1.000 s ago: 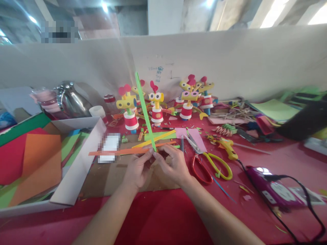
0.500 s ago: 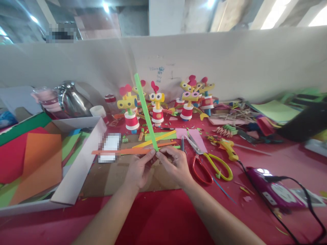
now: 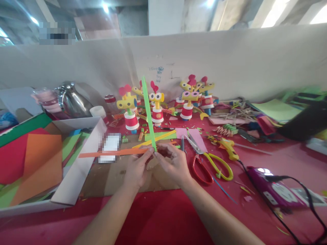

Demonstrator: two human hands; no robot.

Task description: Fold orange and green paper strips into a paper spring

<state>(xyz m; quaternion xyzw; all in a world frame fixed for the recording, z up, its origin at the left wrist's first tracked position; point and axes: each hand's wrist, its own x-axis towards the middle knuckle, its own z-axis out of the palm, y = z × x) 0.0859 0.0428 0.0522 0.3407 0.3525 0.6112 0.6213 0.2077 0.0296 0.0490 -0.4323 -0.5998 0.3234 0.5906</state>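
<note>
Pinching thumb to thumb
I hold the upright green strip [image 3: 148, 112] and sideways orange strip [image 3: 109, 153] between left hand [image 3: 136, 168] and right hand [image 3: 176, 165]; blue writing [image 3: 159, 72] illegible.

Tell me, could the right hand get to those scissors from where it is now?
Probably yes: the right hand is close beside the scissors, and nothing seems to stand between them. It appears to be pinching the green paper strip, though, so it would likely need to let go first.

box [image 3: 79, 165] left of cardboard [image 3: 112, 180], scissors [image 3: 198, 149] right, figures [image 3: 157, 116] behind
</note>
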